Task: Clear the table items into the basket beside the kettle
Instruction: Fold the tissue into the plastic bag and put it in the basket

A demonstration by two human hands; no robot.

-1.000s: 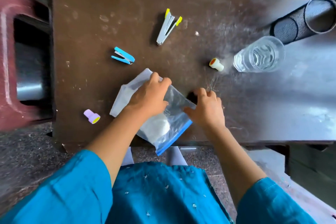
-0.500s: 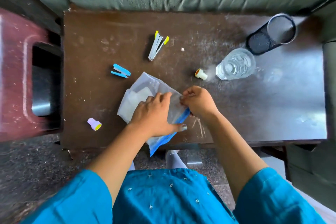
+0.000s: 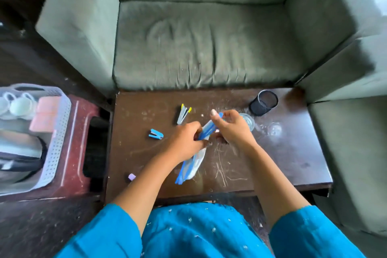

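Note:
A clear zip bag point(image 3: 193, 165) with a blue seal strip hangs lifted above the dark wooden table point(image 3: 282, 153). My left hand point(image 3: 185, 140) grips it near the middle, and my right hand point(image 3: 232, 126) pinches its blue top edge. On the table lie a white stapler with yellow tips point(image 3: 183, 111), a small blue stapler point(image 3: 156, 134) and a lilac cap point(image 3: 132, 177). A glass of water point(image 3: 249, 121) stands partly hidden behind my right hand. The pale perforated basket point(image 3: 56, 142) sits on a red stool at the left.
A black mesh pen holder point(image 3: 263, 102) stands at the table's far right. The basket holds cups point(image 3: 19, 106) and a dark kettle point(image 3: 18, 159). A green sofa point(image 3: 199, 48) lies beyond the table, and the red stool point(image 3: 81, 153) touches the table's left side.
The bag has been lifted off the table and gathered upright between both hands. The camera has tilted up, bringing the sofa and the basket into view.

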